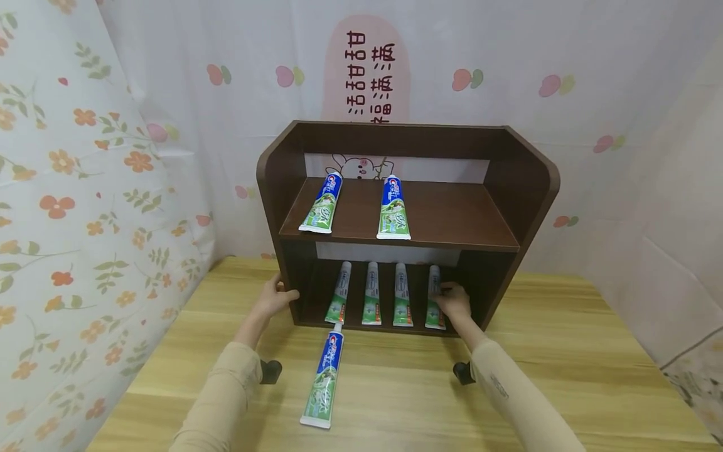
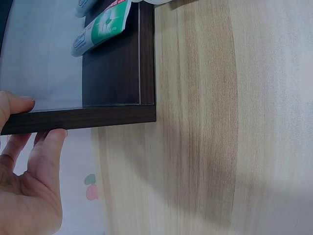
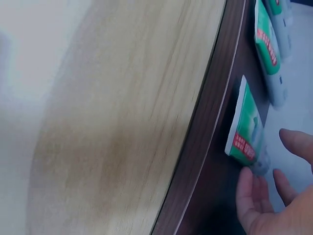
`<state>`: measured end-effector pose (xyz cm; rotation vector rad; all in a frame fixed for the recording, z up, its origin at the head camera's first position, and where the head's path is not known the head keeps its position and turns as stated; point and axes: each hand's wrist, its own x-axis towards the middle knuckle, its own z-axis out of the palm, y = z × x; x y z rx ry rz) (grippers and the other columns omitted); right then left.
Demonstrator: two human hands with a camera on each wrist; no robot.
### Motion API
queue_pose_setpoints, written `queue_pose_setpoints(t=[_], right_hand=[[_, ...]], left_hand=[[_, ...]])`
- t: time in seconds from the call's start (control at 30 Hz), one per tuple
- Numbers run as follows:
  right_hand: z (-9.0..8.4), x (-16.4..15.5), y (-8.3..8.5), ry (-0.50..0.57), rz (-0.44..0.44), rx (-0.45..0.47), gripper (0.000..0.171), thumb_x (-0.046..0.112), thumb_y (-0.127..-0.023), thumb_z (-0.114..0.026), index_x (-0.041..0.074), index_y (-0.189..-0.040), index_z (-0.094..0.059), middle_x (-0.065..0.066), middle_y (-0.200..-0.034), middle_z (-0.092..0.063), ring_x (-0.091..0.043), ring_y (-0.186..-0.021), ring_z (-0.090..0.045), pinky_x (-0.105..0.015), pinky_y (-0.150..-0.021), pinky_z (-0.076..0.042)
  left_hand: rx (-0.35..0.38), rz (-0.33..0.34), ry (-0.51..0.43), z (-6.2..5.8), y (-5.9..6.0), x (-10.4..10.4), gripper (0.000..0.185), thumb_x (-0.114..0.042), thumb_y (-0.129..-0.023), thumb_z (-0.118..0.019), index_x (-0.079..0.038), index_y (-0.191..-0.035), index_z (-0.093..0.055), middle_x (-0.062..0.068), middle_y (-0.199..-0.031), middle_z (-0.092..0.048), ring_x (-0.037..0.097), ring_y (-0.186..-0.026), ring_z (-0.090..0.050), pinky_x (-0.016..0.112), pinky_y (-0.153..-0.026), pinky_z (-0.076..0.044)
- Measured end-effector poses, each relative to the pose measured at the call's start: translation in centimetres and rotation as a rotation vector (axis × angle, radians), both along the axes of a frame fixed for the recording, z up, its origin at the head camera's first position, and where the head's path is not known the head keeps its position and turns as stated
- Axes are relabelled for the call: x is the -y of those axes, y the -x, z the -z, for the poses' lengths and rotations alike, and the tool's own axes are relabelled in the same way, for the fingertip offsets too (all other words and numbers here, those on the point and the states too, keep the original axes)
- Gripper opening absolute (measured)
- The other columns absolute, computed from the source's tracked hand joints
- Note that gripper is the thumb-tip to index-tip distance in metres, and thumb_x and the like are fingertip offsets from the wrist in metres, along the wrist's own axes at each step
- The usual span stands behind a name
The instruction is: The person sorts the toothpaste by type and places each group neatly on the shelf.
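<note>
My left hand (image 1: 277, 298) grips the left side panel of a dark brown two-tier shelf (image 1: 452, 213); in the left wrist view the thumb lies on the panel's inner face, the fingers (image 2: 46, 152) outside. On the lower tier lie several green-and-grey toothpaste tubes. My right hand (image 1: 454, 301) is at the rightmost toothpaste tube (image 1: 435, 318). In the right wrist view its fingertips (image 3: 246, 183) touch that tube's side, while the thumb stands apart from it. A blue-and-green toothpaste tube (image 1: 324, 383) lies in front of the shelf, its cap against the lower edge.
Two blue-and-green toothpaste tubes, one on the left (image 1: 323, 204) and one near the middle (image 1: 393, 210), lie on the upper tier. Small black objects (image 1: 271, 371) sit by each forearm on the wooden table (image 1: 565, 376). Patterned curtains (image 1: 113, 157) hang behind and to the left.
</note>
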<state>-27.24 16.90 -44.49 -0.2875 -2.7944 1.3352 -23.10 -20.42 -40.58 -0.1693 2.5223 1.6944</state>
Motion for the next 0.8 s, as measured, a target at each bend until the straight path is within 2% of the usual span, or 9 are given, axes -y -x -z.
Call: queue_pose_setpoints(t=[0.23, 0.4, 0.47, 0.63, 0.8], right_hand=[[-0.2, 1.6, -1.4, 0.078, -0.062, -0.024, 0.047, 0.018, -0.085, -0.061, -0.006, -0.123, -0.047, -0.029, -0.120, -0.053, -0.040, -0.106, -0.053, -0.047, -0.086, -0.048], [-0.1, 3.1, -2.5, 0.070, -0.106, -0.015, 0.043, 0.019, -0.084, -0.062, -0.004, -0.120, -0.052, -0.029, -0.122, -0.049, -0.042, -0.110, -0.050, -0.048, -0.088, -0.047], [0.1, 3.8, -3.0, 0.063, -0.115, -0.023, 0.041, 0.019, -0.084, -0.063, -0.003, -0.118, -0.054, -0.029, -0.120, -0.051, -0.041, -0.106, -0.052, -0.046, -0.085, -0.049], [0.4, 5.8, -4.5, 0.125, -0.151, -0.027, 0.038, 0.019, -0.082, -0.065, -0.002, -0.113, -0.056, -0.024, -0.111, -0.056, -0.032, -0.097, -0.057, -0.040, -0.076, -0.051], [0.3, 8.1, -6.3, 0.174, -0.199, 0.012, 0.043, 0.026, -0.079, -0.069, 0.001, -0.112, -0.057, -0.019, -0.110, -0.056, -0.028, -0.096, -0.056, -0.039, -0.077, -0.050]], left_hand=[[0.009, 0.015, -0.003, -0.4, -0.1, 0.2, 0.062, -0.009, -0.089, -0.049, 0.001, -0.142, -0.020, 0.028, -0.127, -0.040, 0.039, -0.114, -0.047, 0.047, -0.096, -0.045], [0.006, 0.018, 0.000, -0.6, -0.1, 0.1, 0.061, -0.009, -0.088, -0.050, 0.001, -0.142, -0.022, 0.028, -0.127, -0.041, 0.038, -0.113, -0.048, 0.048, -0.095, -0.045], [0.002, 0.015, 0.003, -0.5, -0.1, 0.1, 0.060, -0.009, -0.088, -0.050, 0.000, -0.141, -0.024, 0.028, -0.126, -0.042, 0.037, -0.111, -0.050, 0.047, -0.094, -0.046], [0.001, 0.013, 0.008, -0.4, -0.2, 0.0, 0.058, -0.010, -0.087, -0.051, 0.001, -0.139, -0.027, 0.027, -0.124, -0.042, 0.035, -0.108, -0.051, 0.046, -0.093, -0.047], [0.005, 0.017, 0.010, -0.4, -0.3, -0.1, 0.056, -0.010, -0.088, -0.051, 0.001, -0.138, -0.028, 0.026, -0.123, -0.042, 0.032, -0.106, -0.051, 0.045, -0.091, -0.047]])
